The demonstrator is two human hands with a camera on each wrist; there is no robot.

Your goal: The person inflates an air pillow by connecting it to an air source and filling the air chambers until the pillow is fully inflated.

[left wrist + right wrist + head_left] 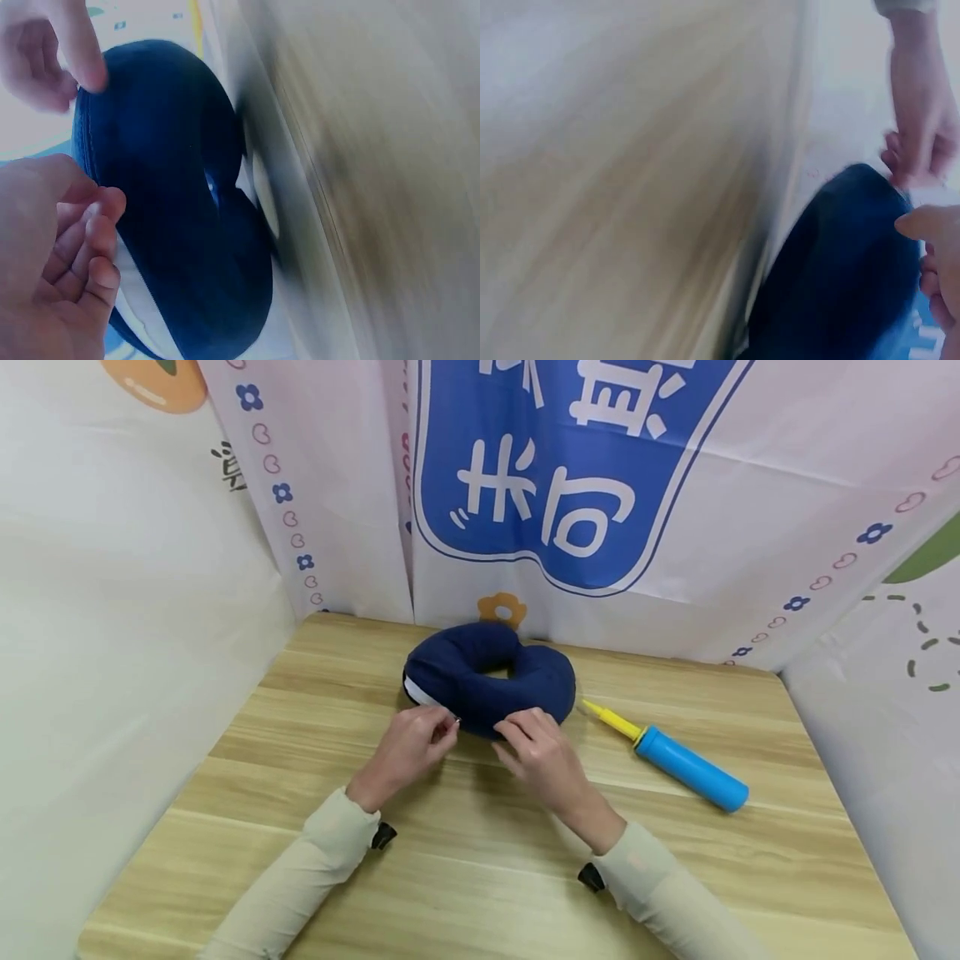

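Note:
A navy U-shaped neck pillow (pixel 487 695) lies on the wooden table, its gap facing away. On its near left side a zipper stands partly open, baring a white inner layer (pixel 422 693). At the end of that opening my left hand (pixel 408 743) pinches a small shiny zipper pull (pixel 457 720); the left wrist view shows its fingers curled at the seam (pixel 90 142). Further right along the same edge, my right hand (pixel 542 753) pinches the pillow's fabric between thumb and fingers. The right wrist view is blurred, with the thumb (pixel 911 223) against the cover.
Right of the pillow lies a blue hand pump (pixel 692 768) with a yellow nozzle (pixel 617 720) pointing toward it. A printed cloth (pixel 337 460) hangs behind the wooden table (pixel 480 868), and white sheets stand at both sides.

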